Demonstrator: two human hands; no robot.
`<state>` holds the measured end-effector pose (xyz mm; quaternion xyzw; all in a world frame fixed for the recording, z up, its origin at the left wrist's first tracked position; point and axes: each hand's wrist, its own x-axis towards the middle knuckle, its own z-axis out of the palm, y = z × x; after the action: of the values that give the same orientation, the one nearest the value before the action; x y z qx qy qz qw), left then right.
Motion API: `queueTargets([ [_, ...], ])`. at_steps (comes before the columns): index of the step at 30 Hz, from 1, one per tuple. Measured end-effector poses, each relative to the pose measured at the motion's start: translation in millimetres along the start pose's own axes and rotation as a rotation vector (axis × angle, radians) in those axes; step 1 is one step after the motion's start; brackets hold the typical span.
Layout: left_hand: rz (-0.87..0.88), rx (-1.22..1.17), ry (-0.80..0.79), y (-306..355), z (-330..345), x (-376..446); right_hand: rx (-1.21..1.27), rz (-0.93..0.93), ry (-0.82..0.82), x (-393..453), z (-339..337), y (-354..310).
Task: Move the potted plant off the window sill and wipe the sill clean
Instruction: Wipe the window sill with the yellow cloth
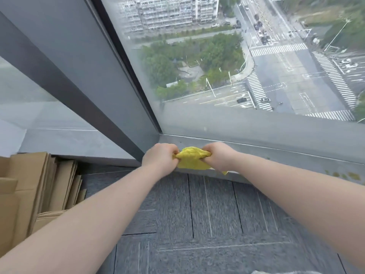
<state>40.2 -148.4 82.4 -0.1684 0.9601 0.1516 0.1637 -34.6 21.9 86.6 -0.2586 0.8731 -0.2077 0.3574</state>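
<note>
Yellow cloth (192,160) bunched over the front edge of the grey window sill (276,153), just right of the frame corner. Left hand (159,159) grips it at 9 o'clock, right hand (220,157) at 3 o'clock, fingers curled tight into fabric. Yellowish spots (343,175) mark the sill at 3 o'clock. Flattened cardboard (29,190) stands at 8 o'clock.

window: large glass pane (227,66), street crossing and trees seen far below | frame: wide grey metal mullion (79,80) slanted across left | floor: grey striped carpet tiles (207,224) | left: flattened brown cardboard sheets (29,190) stacked upright | light: soft daylight
</note>
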Motion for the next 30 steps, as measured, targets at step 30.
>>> queueTargets([
  [30, 0.067, 0.076, 0.232, -78, 83, 36, -0.521, -0.313, 0.156, 166, 136, 6],
])
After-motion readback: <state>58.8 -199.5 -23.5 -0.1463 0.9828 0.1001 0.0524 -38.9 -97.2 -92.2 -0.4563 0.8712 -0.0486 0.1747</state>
